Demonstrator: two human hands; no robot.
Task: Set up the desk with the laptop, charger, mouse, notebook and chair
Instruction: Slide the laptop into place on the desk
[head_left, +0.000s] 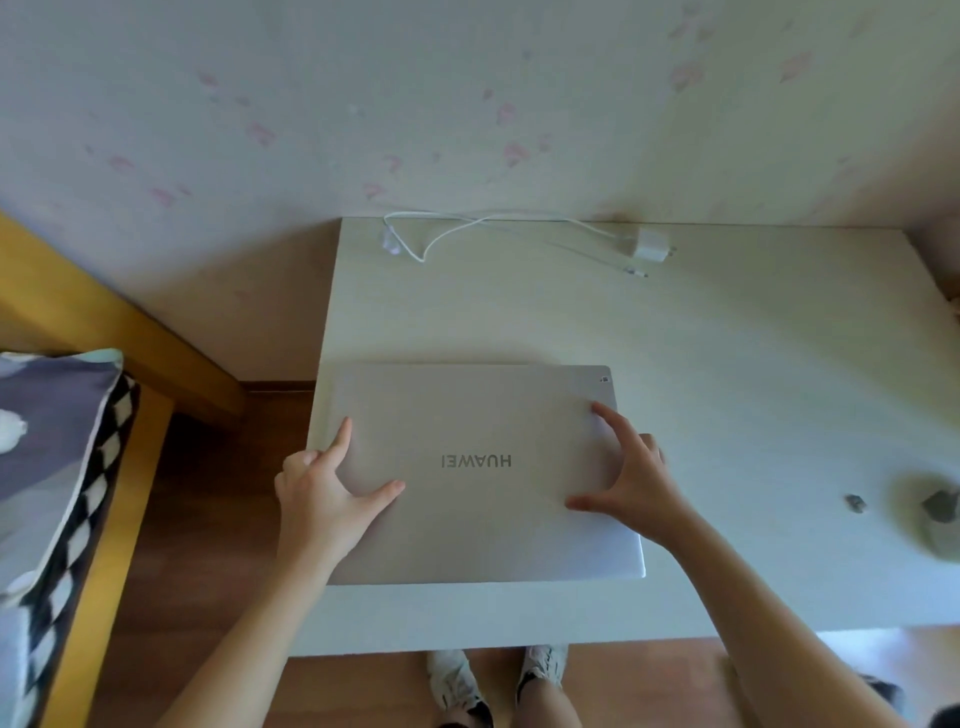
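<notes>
A closed silver laptop (478, 410) lies flat on the front left part of the white desk (753, 353), its logo upside down to me. My left hand (322, 493) holds its left side, thumb and forefinger spread on the lid. My right hand (634, 483) holds its right side, fingers spread over the lid and the edge. A white charger (649, 245) with its looped white cable (467, 223) lies at the back of the desk by the wall. No mouse, notebook or chair is in view.
A blurred greenish round object (930, 514) and a small grey scrap (854, 503) sit at the desk's right. A wooden bed frame (104, 322) with a patterned pillow (52, 441) stands to the left. My shoes (457, 680) show under the desk's front edge.
</notes>
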